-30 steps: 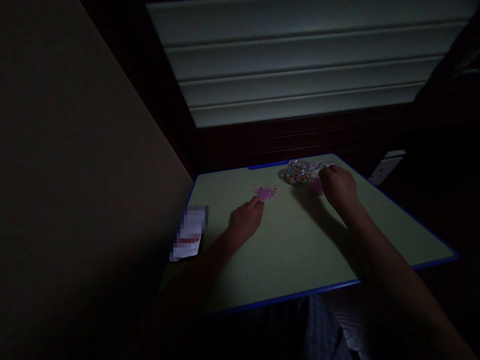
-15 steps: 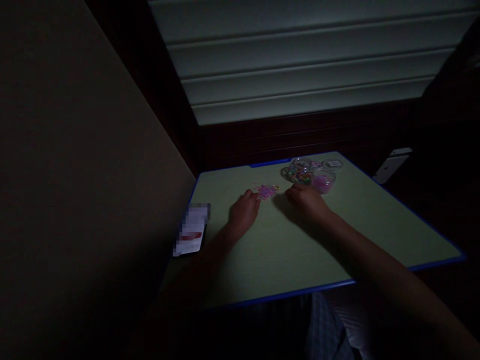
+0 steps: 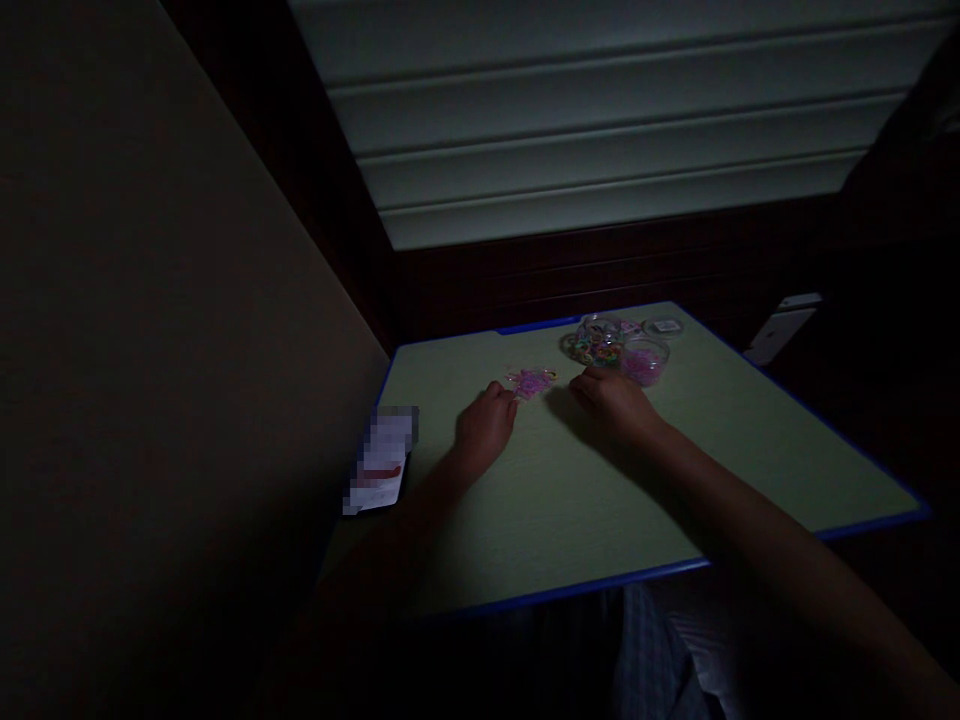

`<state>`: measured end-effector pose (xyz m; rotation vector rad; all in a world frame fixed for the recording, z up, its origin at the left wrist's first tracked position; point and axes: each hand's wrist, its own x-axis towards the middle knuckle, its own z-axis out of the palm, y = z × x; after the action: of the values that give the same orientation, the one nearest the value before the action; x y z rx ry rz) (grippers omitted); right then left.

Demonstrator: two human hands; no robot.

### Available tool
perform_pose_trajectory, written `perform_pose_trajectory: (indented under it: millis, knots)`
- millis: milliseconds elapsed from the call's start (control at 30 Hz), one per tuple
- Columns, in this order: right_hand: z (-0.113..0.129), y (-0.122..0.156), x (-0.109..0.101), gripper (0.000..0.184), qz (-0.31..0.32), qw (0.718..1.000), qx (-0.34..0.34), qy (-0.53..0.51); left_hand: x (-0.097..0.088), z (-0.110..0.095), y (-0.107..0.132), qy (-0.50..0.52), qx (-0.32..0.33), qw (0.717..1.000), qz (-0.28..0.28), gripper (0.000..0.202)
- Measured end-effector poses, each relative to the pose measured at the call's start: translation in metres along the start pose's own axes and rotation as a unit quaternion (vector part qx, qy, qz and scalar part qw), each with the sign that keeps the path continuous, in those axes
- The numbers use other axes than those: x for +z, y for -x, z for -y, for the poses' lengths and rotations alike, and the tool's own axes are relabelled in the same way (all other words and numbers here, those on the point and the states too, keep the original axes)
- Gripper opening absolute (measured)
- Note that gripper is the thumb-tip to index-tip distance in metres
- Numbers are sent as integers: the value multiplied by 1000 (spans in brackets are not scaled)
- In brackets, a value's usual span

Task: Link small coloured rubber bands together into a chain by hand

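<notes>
A small heap of thin pink and purple pieces, which look like little elastic bands (image 3: 532,382), lies on the pale table (image 3: 540,510). At its near left edge is my left hand (image 3: 486,425), fingers curled together; what they pinch, if anything, is too small to make out. My right hand (image 3: 611,398) rests to the right of the heap, its fingers closed downward near the tabletop, their contents hidden. Just behind my right hand stands a clear round tub (image 3: 645,360) with pink pieces in it. Beside that tub are multicoloured pieces (image 3: 596,347) in and around another clear container.
A clear lid (image 3: 664,327) with a label lies at the table's far right. A phone with a lit screen (image 3: 384,455) is at the left edge, near the wall (image 3: 187,300). Beyond the right edge is a white device (image 3: 781,335). The room is dim.
Both hands hold nearly the same places and poses. The view has shifted very slightly; nothing else has visibly moved.
</notes>
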<state>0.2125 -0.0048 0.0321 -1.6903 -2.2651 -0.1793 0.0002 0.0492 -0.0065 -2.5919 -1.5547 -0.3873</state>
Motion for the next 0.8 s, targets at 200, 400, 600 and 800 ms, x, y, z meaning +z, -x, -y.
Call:
perform_pose_trajectory:
  millis: [200,400,600,800]
  knots:
    - [0,-2,2,28,-1,1000,-6,2,-4,0,1,8,12,1000,19,32]
    - [1,-1,0,28,8,1000,-8,-6,-6,-3,4,11,4,1000,5,31]
    - [1,-1,1,26,5,1000,-9,6,-9,-5,5,20,-21,1000,-1,29]
    - [0,0,1,24,1,1000,-19,4,-10,-5,7,20,-17,1000,-14,30]
